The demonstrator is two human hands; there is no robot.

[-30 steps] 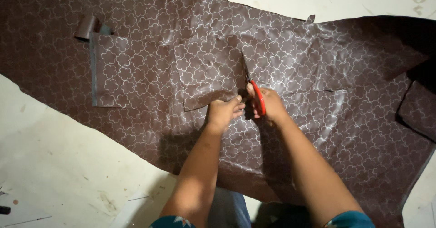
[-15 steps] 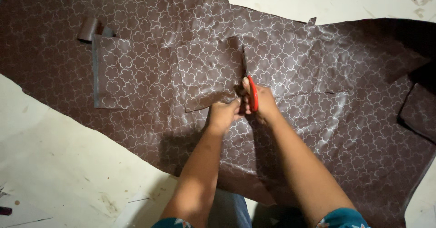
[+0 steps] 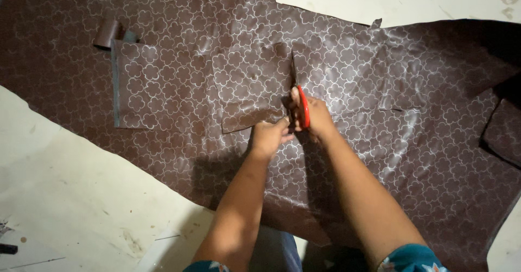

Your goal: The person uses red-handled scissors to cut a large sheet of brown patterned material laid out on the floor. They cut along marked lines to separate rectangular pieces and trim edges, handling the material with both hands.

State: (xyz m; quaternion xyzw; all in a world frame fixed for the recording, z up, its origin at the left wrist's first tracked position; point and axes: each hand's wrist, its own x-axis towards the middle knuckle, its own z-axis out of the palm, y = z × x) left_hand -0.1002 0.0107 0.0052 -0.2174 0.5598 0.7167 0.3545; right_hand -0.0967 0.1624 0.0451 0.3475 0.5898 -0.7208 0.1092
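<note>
Fingers (image 3: 283, 124) on brown fabric (image 3: 179, 87) (beside red scissors (image 3: 301, 101)).

Glossy patterned brown sheet (image 3: 179, 77), red-handled scissors (image 3: 302, 101)

1. No package, label, sign or screen was in view.
</note>
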